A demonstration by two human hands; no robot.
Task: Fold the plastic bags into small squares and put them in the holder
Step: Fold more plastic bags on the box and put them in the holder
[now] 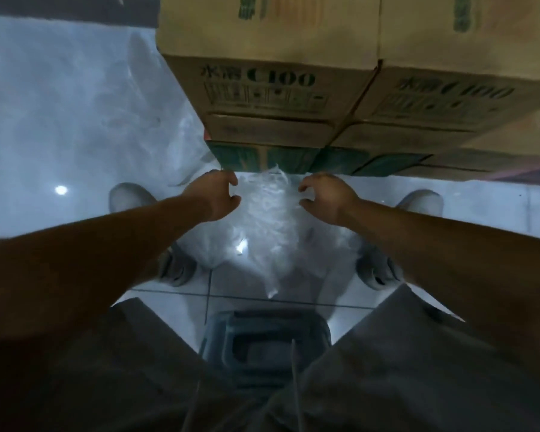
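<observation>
While the tiled floor [60, 120] spreads out toward 9 o'clock, stacked cardboard boxes [293, 88] fill 12 to 2 o'clock. A grey stool [262, 338] sits at 6 o'clock. At centre hangs a clear plastic bag [265, 219]. The left hand [215, 194] pinches its upper edge at 11 o'clock and the right hand [325, 194] at 1 o'clock.

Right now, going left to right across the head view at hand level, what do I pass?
In order: left grey shoe → left hand → clear plastic bag → right hand → right grey shoe.
</observation>
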